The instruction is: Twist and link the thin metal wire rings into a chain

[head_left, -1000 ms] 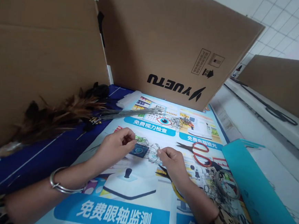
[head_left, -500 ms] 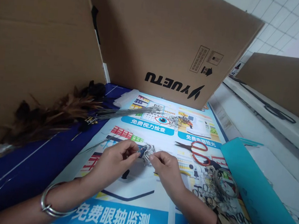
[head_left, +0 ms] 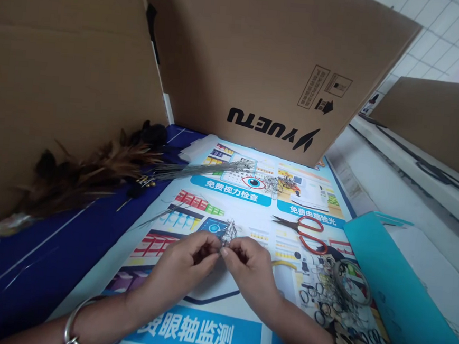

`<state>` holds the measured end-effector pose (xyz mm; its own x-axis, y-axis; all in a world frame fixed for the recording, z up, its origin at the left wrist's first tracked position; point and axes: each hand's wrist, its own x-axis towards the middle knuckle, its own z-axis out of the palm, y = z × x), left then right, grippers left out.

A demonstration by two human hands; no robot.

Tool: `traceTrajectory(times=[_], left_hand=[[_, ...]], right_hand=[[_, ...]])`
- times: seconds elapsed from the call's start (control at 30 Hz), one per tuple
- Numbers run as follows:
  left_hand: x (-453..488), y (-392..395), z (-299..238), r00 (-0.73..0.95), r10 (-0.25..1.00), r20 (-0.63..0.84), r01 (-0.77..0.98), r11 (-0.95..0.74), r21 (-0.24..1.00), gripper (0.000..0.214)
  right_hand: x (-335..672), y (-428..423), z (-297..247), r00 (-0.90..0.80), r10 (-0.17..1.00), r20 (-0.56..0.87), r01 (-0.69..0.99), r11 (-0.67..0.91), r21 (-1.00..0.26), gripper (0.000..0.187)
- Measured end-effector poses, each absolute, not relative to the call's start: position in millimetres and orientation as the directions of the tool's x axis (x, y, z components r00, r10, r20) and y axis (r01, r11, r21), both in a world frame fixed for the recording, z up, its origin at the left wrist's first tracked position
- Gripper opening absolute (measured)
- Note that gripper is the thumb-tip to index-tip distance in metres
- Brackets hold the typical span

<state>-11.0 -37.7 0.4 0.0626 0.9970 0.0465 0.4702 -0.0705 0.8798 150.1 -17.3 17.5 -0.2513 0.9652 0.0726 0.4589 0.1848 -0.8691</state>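
Note:
My left hand (head_left: 194, 259) and my right hand (head_left: 249, 266) meet over the printed sheet, with thumbs and forefingers pinched almost tip to tip. Whatever lies between the fingertips is tiny and mostly hidden. Directly beyond them is a small pile of thin silvery wire pieces (head_left: 231, 229), partly covered by my fingers. Scissors (head_left: 306, 233) with red handles rest to the right of the pile, blades pointing left. Nearer my right forearm lies a heap of small wire rings and loops (head_left: 332, 302), with a coil of wire (head_left: 351, 282) among them.
A bundle of long thin wires (head_left: 206, 169) and another small wire pile (head_left: 274, 186) lie farther back. Brown feathers (head_left: 90, 177) line the left side. Cardboard panels (head_left: 262, 58) wall off the back and left. A teal box (head_left: 396, 280) stands at right.
My hands have come closer together and slightly nearer to me, off the wire pile. The bent silvery wire seen at my right fingertips is now hidden. The view has shifted slightly.

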Motion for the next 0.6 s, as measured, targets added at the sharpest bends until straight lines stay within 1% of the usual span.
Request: traceTrajectory(times=[0.27, 0.47, 0.6], left_hand=[[-7.7, -45.3, 5.5, 0.130, 0.991, 0.028, 0.443, -0.083, 0.893, 0.010], [-8.7, -43.6, 0.2, 0.181, 0.974, 0.135, 0.390, -0.197, 0.899, 0.015], [-9.0, -44.0, 2.7, 0.190, 0.971, 0.146, 0.385, -0.211, 0.899, 0.015]], right_hand=[[149.5, -22.5, 12.0, -0.275, 0.959, 0.071, 0.496, 0.205, -0.844, 0.006], [149.8, -23.7, 11.2, -0.294, 0.948, 0.119, 0.581, 0.277, -0.765, 0.005], [150.2, -25.1, 11.2, -0.305, 0.940, 0.151, 0.622, 0.317, -0.716, 0.002]])
